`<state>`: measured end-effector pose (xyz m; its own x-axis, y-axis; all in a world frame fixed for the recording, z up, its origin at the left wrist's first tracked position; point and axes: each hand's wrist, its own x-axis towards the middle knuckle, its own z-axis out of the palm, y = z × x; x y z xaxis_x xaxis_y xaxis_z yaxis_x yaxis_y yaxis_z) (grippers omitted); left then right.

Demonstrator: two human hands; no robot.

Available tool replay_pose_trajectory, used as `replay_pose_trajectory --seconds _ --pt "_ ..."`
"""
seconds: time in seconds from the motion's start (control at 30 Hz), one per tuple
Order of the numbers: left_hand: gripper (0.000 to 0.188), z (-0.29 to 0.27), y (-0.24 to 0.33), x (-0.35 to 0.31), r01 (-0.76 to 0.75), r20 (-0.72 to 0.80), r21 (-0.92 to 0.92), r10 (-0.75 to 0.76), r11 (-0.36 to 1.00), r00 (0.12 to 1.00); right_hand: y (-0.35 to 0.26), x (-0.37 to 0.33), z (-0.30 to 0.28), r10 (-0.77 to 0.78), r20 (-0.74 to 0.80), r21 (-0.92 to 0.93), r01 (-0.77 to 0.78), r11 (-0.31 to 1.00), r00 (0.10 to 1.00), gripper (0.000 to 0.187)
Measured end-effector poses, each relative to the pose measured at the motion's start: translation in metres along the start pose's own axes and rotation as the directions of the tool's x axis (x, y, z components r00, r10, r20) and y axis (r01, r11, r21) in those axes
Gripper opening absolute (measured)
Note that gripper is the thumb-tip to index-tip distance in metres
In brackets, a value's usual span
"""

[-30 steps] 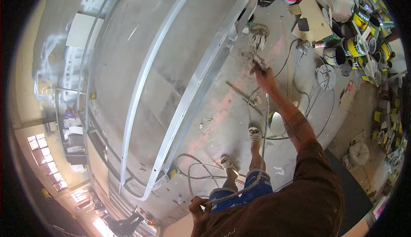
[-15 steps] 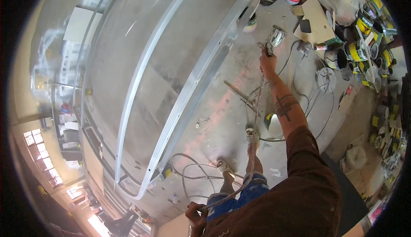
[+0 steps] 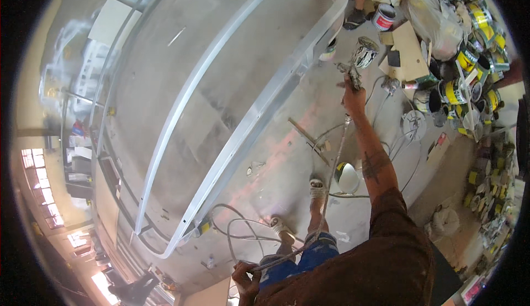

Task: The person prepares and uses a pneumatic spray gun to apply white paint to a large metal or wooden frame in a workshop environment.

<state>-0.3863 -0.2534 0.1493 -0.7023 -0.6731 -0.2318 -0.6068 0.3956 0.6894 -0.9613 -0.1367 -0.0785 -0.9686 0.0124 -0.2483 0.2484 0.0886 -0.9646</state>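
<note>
My right hand [image 3: 353, 95] is closed round a paint-caked spray gun [image 3: 353, 77] with a splattered metal cup [image 3: 365, 53]. The gun points left toward a long pale silver-grey metal frame [image 3: 237, 146] with curved ends, a short gap away. Whether spray leaves the nozzle cannot be made out. From below my right hand, an air hose [image 3: 329, 190] runs down past my legs and loops on the floor. My left hand [image 3: 246, 279], low by my hip, is closed on a bend of that hose.
Used paint tins [image 3: 455, 92] and rubbish are heaped at the right. A white-and-red tin [image 3: 383, 17] stands beside another person's foot [image 3: 355, 19] at the top. A wooden stick [image 3: 309, 135], cables and a white rounded piece [image 3: 348, 179] lie on the floor near my feet.
The view has shifted, bringing the frame's far curved end into sight. My right hand's wrist and the spray gun have turned slightly, showing more of the cup. Both hands keep their holds.
</note>
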Motion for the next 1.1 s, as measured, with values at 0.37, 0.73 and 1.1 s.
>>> replay_pose_trajectory --seconds 0.37,0.73,1.1 --pt "0.009 0.005 -0.017 -0.013 -0.064 0.003 -0.066 0.065 0.996 0.998 -0.108 0.076 -0.008 -0.516 0.179 -0.645 0.496 0.581 0.838 0.041" --pt "0.011 -0.031 -0.023 -0.023 -0.068 -0.141 -0.133 0.049 0.989 0.989 -0.089 -0.058 0.033 -0.278 0.632 -0.446 0.633 0.633 0.723 0.032" --pt "0.012 -0.030 -0.008 -0.012 -0.083 -0.119 -0.134 0.067 0.988 0.991 -0.113 0.028 0.025 -0.370 0.477 -0.652 0.603 0.460 0.797 0.047"
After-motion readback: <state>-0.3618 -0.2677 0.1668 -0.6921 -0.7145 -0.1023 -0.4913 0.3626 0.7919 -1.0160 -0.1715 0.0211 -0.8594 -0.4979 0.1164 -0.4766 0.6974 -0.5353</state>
